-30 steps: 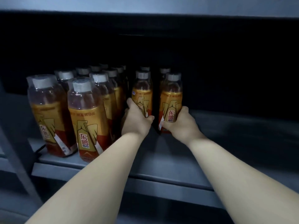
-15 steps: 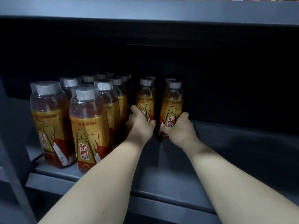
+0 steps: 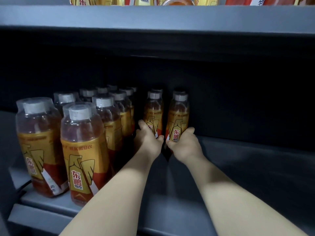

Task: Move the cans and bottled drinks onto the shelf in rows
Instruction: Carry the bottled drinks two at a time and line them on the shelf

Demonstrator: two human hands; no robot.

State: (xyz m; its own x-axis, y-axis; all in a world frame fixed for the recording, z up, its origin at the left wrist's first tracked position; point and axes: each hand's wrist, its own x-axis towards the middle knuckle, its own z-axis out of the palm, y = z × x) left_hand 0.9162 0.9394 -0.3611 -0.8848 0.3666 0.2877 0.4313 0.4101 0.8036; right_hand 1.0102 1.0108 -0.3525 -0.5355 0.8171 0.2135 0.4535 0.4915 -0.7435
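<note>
Deep on the grey shelf [image 3: 238, 167] stand two upright amber drink bottles with gold-and-red labels and white caps. My left hand [image 3: 147, 139] is wrapped around the lower part of the left bottle [image 3: 153, 109]. My right hand [image 3: 185, 144] grips the base of the right bottle [image 3: 178, 114]. Another bottle cap shows just behind each held bottle. To the left, several identical bottles [image 3: 83, 147] stand in two rows running from the shelf's front edge to the back.
The shelf's right half is bare dark grey metal. An upper shelf board [image 3: 153, 16] hangs overhead, carrying yellow and red packaged goods [image 3: 187, 0]. A grey upright post [image 3: 5, 167] borders the far left, and the shelf's front lip [image 3: 42, 217] runs below the bottles.
Both hands have pushed their bottles farther back into the shelf. The view has tilted upward, bringing the upper shelf and its goods into sight.
</note>
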